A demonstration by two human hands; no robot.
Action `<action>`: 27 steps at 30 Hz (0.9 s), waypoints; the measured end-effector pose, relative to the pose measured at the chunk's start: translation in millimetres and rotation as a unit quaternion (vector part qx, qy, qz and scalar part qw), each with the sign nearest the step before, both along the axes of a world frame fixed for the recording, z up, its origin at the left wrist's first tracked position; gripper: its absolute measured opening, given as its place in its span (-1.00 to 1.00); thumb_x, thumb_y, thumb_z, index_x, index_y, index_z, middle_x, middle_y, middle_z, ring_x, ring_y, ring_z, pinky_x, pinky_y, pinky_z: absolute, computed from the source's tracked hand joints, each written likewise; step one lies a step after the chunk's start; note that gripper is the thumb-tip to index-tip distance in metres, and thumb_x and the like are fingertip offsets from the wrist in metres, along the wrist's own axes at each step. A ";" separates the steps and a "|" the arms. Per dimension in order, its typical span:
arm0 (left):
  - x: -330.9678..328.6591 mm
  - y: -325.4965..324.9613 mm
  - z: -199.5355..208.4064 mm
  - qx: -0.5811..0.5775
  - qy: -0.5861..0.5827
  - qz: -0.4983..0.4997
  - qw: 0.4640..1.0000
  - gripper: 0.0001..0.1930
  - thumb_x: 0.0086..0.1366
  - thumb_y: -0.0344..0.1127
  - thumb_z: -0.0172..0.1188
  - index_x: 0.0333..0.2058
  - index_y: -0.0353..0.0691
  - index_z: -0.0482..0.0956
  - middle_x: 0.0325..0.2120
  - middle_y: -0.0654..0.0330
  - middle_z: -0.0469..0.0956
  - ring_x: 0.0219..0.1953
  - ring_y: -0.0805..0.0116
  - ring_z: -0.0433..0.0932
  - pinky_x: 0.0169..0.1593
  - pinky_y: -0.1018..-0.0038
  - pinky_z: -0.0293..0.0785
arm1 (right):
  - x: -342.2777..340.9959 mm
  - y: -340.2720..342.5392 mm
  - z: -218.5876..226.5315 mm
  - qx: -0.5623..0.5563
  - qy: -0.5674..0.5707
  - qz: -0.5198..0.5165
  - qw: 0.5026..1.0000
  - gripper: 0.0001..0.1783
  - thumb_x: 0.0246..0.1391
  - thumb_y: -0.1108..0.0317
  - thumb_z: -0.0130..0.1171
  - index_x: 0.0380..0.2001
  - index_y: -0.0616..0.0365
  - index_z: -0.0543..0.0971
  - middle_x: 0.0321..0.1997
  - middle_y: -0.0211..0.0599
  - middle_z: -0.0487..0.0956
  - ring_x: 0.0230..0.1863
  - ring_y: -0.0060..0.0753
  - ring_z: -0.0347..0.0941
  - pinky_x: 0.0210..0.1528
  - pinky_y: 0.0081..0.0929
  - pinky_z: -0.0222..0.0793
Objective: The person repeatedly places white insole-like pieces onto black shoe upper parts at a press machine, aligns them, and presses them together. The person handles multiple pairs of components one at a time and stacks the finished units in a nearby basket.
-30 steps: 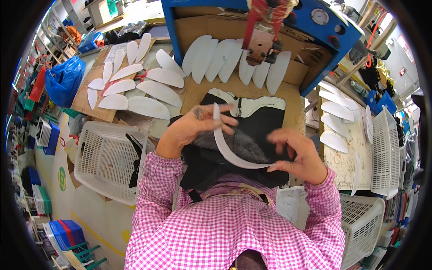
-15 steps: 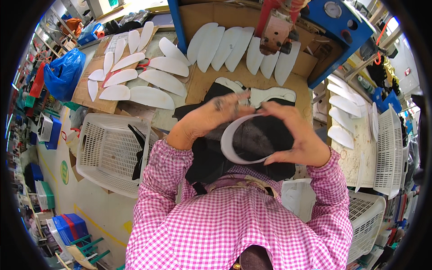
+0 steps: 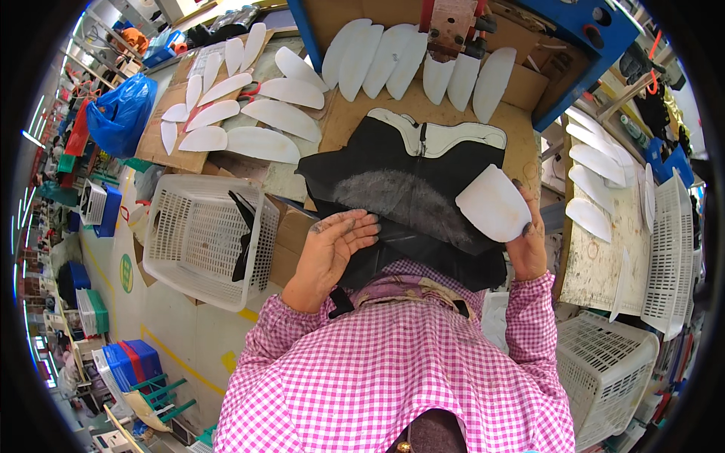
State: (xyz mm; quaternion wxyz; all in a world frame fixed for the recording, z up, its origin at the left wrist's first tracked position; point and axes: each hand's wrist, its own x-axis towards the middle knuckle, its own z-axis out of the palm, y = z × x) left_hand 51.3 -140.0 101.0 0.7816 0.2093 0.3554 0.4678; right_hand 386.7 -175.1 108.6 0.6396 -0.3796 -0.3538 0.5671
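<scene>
A black boot upper [image 3: 430,170] lies spread before me, with white trim at its far edge and a greyish half-oval patch in its middle. In my right hand [image 3: 527,249] is a white, rounded stiffener piece [image 3: 495,204], gripped by its near right edge and held above the right part of the upper. My left hand [image 3: 336,245] has its fingers stretched out with nothing in them. Its fingertips are over the upper's near left part; whether they touch it I cannot tell.
Several white stiffener pieces [image 3: 283,113] lie on cardboard at the left, with more at the back and right. A blue-framed machine [image 3: 581,68] stands at the back right. White plastic baskets [image 3: 198,183] flank me. A blue bag [image 3: 121,113] sits far left.
Both hands were bending the white stiffener piece into a curve. My left hand has let go and moved nearer; my right has carried the piece rightward, and it is now flatter.
</scene>
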 end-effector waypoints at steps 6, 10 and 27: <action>21.1 6.6 9.6 -0.098 -0.116 0.077 0.985 -0.67 0.34 -0.39 0.00 0.01 -0.47 0.37 -0.09 -0.05 0.50 -0.03 0.13 0.49 0.08 0.25 0.42 | 4.6 5.0 -19.5 0.015 0.043 0.004 0.999 0.02 -0.08 -0.04 0.34 0.29 0.28 0.10 0.31 -0.12 0.23 0.32 -0.23 0.18 0.33 -0.27 0.11; 39.0 14.5 17.6 0.080 0.005 0.064 0.995 -0.71 0.32 -0.42 0.03 -0.02 -0.43 0.41 -0.10 -0.01 0.50 -0.03 0.17 0.50 0.07 0.28 0.42 | 1.3 5.3 -24.0 0.011 0.064 0.004 0.998 -0.02 -0.08 0.05 0.36 0.27 0.29 0.10 0.23 -0.13 0.31 0.25 -0.26 0.26 0.29 -0.31 0.15; 68.0 50.7 26.8 0.124 0.069 0.037 0.989 -0.84 0.29 -0.50 -0.02 -0.21 -0.42 0.48 -0.30 0.11 0.54 -0.33 0.36 0.56 -0.23 0.41 0.60 | 6.5 4.0 -16.9 0.003 0.091 0.006 0.996 -0.01 -0.13 -0.01 0.38 0.26 0.23 0.14 0.23 -0.08 0.31 0.26 -0.18 0.26 0.29 -0.24 0.17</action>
